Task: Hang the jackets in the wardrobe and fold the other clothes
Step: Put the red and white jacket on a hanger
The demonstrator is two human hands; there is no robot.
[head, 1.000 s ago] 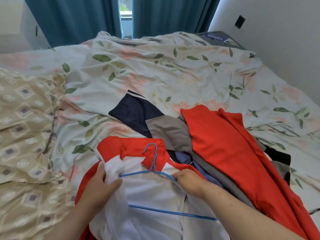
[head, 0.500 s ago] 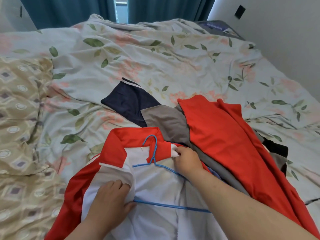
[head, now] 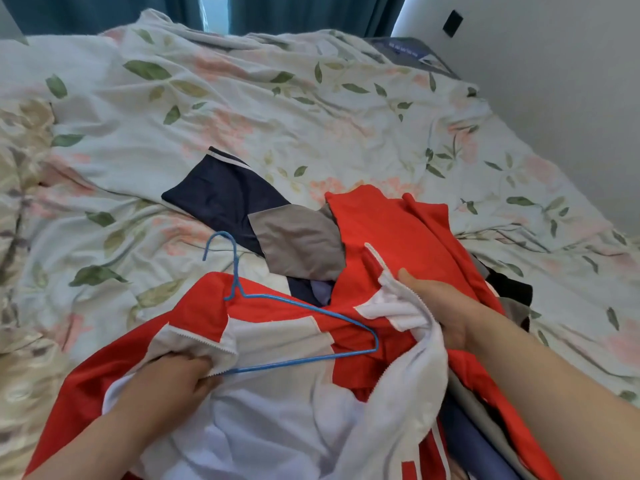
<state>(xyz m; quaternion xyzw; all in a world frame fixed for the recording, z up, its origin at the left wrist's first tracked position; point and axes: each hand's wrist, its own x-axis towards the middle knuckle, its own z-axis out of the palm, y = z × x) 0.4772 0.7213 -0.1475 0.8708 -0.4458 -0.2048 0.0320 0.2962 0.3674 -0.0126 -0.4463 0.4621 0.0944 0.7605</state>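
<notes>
Jacket-hanging step, under way on a bed: a red and white jacket [head: 194, 313] lies open, lining up, at the near edge of a floral duvet [head: 277, 109]. A blue wire hanger [head: 311, 308] rests on the lining, its hook pointing away past the collar. The left grip [head: 173, 379], a bare hand, is curled round the jacket's left front edge, with zip teeth showing above the knuckles. It touches the hanger's lower bar where that end slips under the fabric. The right grip [head: 440, 306] clutches the bunched white lining of the right front panel, raised just beside the hanger's right shoulder, which lies bare to its left. The hanger therefore sits between the two grips; its left end seems tucked inside the jacket and its right end is not yet covered. The next move likely calls for drawing the right panel over that bare end so the shoulder seats on the wire, then lifting by the hook. Beyond the jacket lies an unfolded pile: a navy garment [head: 221, 199], a grey garment [head: 301, 244] and a red garment [head: 398, 230]. No wardrobe is in view
</notes>
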